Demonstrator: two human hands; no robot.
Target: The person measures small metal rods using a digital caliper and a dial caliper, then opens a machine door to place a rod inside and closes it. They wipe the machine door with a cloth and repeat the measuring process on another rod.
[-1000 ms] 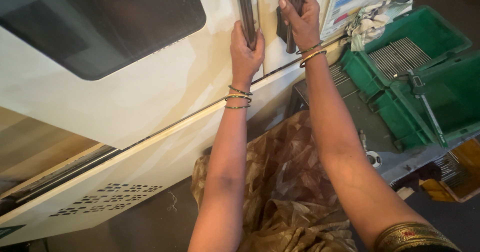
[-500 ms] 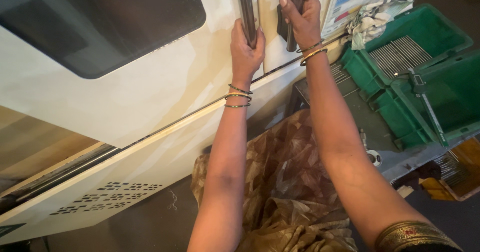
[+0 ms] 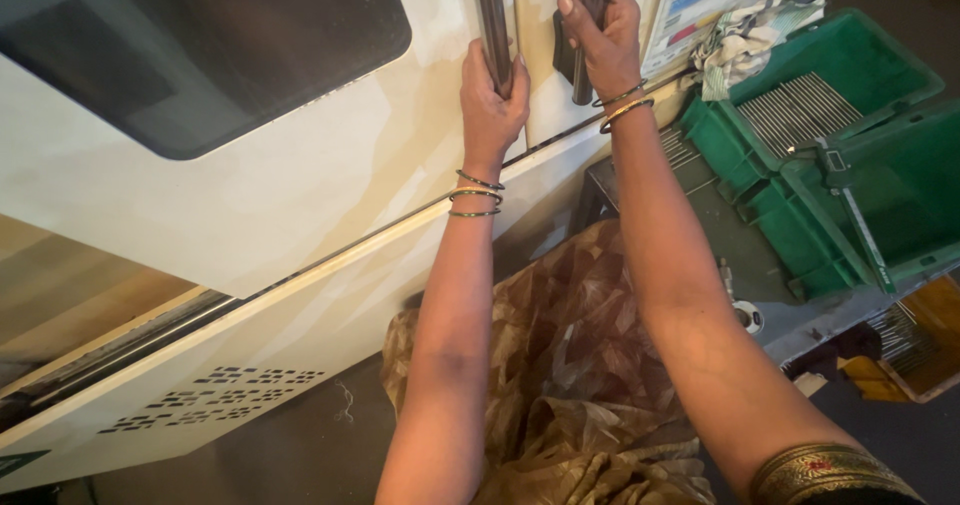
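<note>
— Up by the fingers, what do you see?

— Two long metal bars on a big white machine. The left hand (image 3: pixel 492 100) is wrapped tight around the left door handle (image 3: pixel 491 20). The right hand (image 3: pixel 603 40) is wrapped tight around the right door handle (image 3: pixel 592 15). No fingers are spread wide. Both hands are closed on their bars.

— Where are the bars?

— They stand side by side, just apart, with the crack between the two doors running between them. The left bar goes on up past the left fingers. The right bar sticks out a little below the right fingers.

— What else is near?

— A dark window (image 3: pixel 200 45) sits well off to the left of the left fingers. Green bins (image 3: pixel 850 185) sit off to the right of the right fingers and lower down. A rag (image 3: pixel 745 40) lies just past the right knuckles.

— How do you do this part well?

— I think you hold each bar with the whole hand, thumb and all. Pull both sides evenly, straight along the rail, so the doors do not jam. Keep fingertips off the crack in the middle, so nothing gets pinched. Bangles (image 3: pixel 476 193) should stay clear of the edge too.
</note>
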